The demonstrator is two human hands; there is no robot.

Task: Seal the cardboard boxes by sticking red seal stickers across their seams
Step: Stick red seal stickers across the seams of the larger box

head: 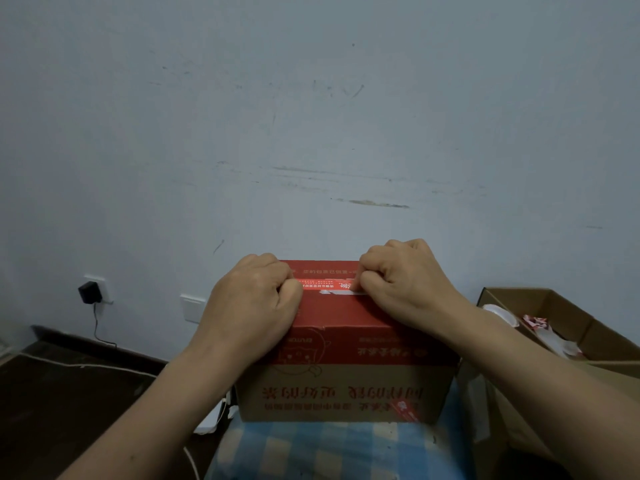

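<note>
A cardboard box [346, 344] sits in the centre foreground on a blue-and-white checked cloth [329, 448], in front of a scuffed pale wall [311, 116]. The box's top and the upper band of its near side are red, and the lower part of that side is plain brown. Both of the person's hands rest on the closed top, one at each end of the seam. The left hand [254, 299] is curled tight like a fist, knuckles up, with its fingers closed over the left end of a red seal sticker [327, 285]. The right hand [401, 282] is also curled, and its thumb and fingertips pinch the sticker's right end, where a pale edge shows. The sticker is a narrow red strip with white print, lying flat along the seam between the two hands. Large red Chinese characters run across the brown side of the box, upside down to the camera and too blurred to read. The white print on the red band and on the sticker is too small to make out. To the right, just beside this box, stands an open brown carton [554, 306] holding scraps of red-and-white paper.
</note>
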